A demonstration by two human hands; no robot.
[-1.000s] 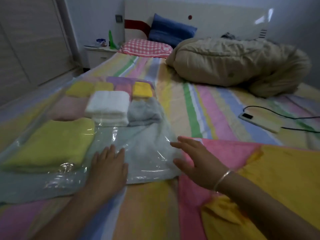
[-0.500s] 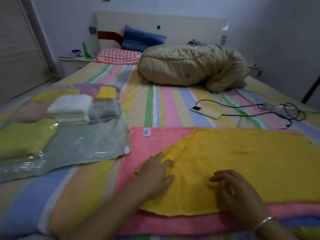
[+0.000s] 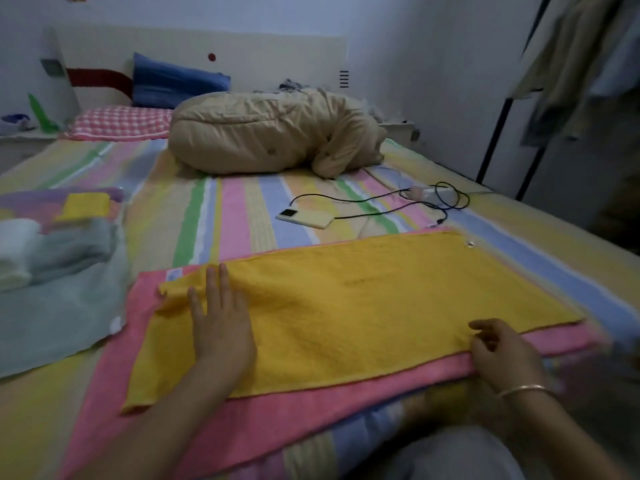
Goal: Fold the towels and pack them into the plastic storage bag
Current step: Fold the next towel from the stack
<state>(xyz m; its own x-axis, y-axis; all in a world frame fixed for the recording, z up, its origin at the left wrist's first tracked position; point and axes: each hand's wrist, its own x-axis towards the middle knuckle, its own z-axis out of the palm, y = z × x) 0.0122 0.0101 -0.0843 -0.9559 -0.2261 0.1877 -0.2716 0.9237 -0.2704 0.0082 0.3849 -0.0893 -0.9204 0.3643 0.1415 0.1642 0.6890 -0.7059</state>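
A yellow towel (image 3: 353, 306) lies spread flat on top of a larger pink towel (image 3: 263, 420) on the striped bed. My left hand (image 3: 221, 327) rests flat on the yellow towel near its left end, fingers apart, just below a small turned-over corner. My right hand (image 3: 498, 355) sits at the yellow towel's near right edge, fingers curled at the hem; whether it pinches the cloth is unclear. At the far left lies the clear plastic storage bag (image 3: 52, 317) with folded towels inside, white (image 3: 14, 247), grey (image 3: 69, 251) and yellow (image 3: 86, 206).
A phone (image 3: 304, 218) with a black cable (image 3: 398, 199) lies on the bed (image 3: 235, 209) beyond the towels. A rolled beige quilt (image 3: 270, 133) and pillows (image 3: 117, 123) sit near the headboard. A clothes rack (image 3: 512, 98) stands at the right.
My view and both hands went from the storage bag to the right, onto the yellow towel. My left hand slid up along its left end and my right hand moved out to the near right edge.
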